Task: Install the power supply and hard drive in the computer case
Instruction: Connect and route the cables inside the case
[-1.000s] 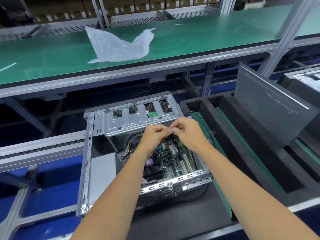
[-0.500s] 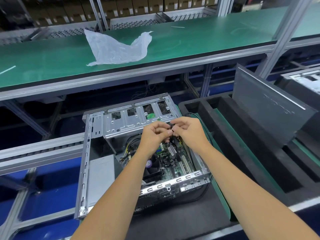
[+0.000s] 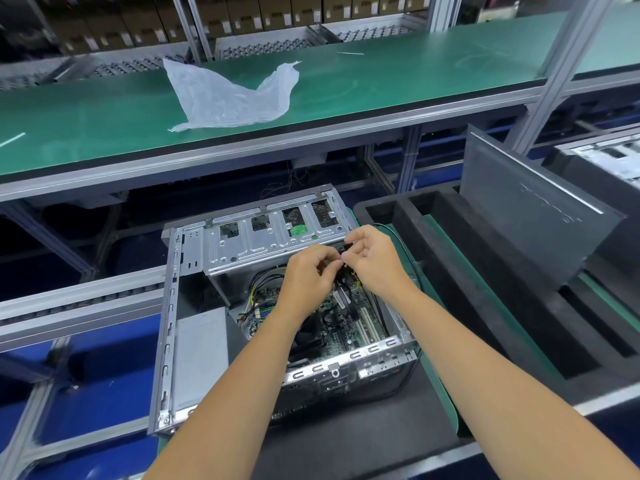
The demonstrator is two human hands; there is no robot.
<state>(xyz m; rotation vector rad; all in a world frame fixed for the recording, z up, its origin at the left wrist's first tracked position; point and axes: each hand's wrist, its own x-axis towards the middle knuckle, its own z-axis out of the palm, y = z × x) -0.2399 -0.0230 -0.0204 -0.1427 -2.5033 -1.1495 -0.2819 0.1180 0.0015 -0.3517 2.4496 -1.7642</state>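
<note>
Frame centre: left hand (image 3: pixel 309 277) and right hand (image 3: pixel 372 259) both pinch a black connector (image 3: pixel 347 248) over the open case (image 3: pixel 180 306) (labels illegible).

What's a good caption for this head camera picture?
Two hands, left hand and right hand, pinch a small dark connector over an open computer case.

**Workstation Layout**

The open computer case (image 3: pixel 277 306) lies on its side in front of the raised worktop (image 3: pixel 381 84). A plastic bag (image 3: pixel 228 98) rests on that worktop. The drive cage (image 3: pixel 273 239) occupies the case's far end, the motherboard (image 3: pixel 346 323) its interior. A side panel (image 3: pixel 533 216) stands right of the case.
</note>
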